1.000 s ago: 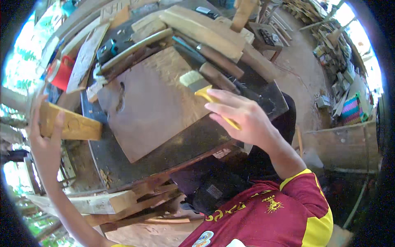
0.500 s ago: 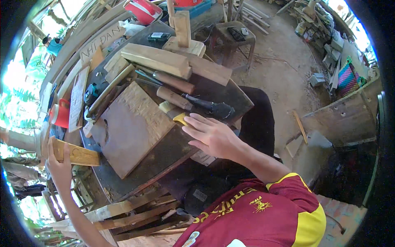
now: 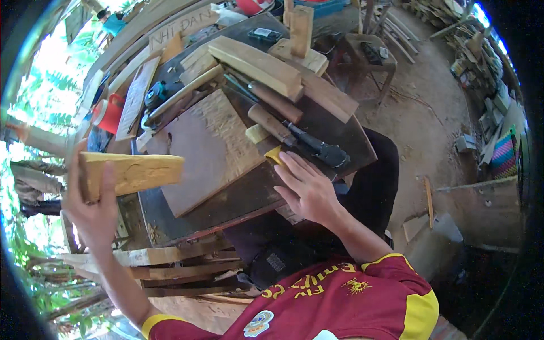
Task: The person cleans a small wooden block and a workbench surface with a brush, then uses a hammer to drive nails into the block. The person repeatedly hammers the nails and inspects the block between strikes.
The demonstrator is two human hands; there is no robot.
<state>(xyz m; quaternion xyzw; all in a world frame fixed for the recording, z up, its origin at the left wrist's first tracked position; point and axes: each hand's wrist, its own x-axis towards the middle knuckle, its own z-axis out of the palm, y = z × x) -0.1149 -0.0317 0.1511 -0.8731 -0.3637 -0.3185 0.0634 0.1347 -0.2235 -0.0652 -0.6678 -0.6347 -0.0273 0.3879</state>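
My left hand (image 3: 97,218) grips a yellowish wooden block (image 3: 144,173), holding it raised beside the table's left edge, thumb on the near face. My right hand (image 3: 314,195) lies with fingers stretched over a brush, fingertips on its yellow handle (image 3: 273,154); its pale bristles (image 3: 257,134) point away to the left. The palm hides any rest of the handle. Just beyond lie a wooden-handled tool (image 3: 266,120) and a black-wrapped tool (image 3: 324,149). A flat wooden board (image 3: 198,147) with a rough-cut right side lies between my hands.
The dark table (image 3: 243,198) also bears a thick timber (image 3: 255,63), an upright wooden post on a base (image 3: 300,31), and a blue-black tape measure (image 3: 156,95). A red mug (image 3: 107,115) stands at the left. Behind is a stool (image 3: 368,54); long timbers (image 3: 164,255) lie below left.
My left hand has brought the wooden block up and to the right, turning it over the table's left edge. My right hand stays at the brush. The whole view has shifted.
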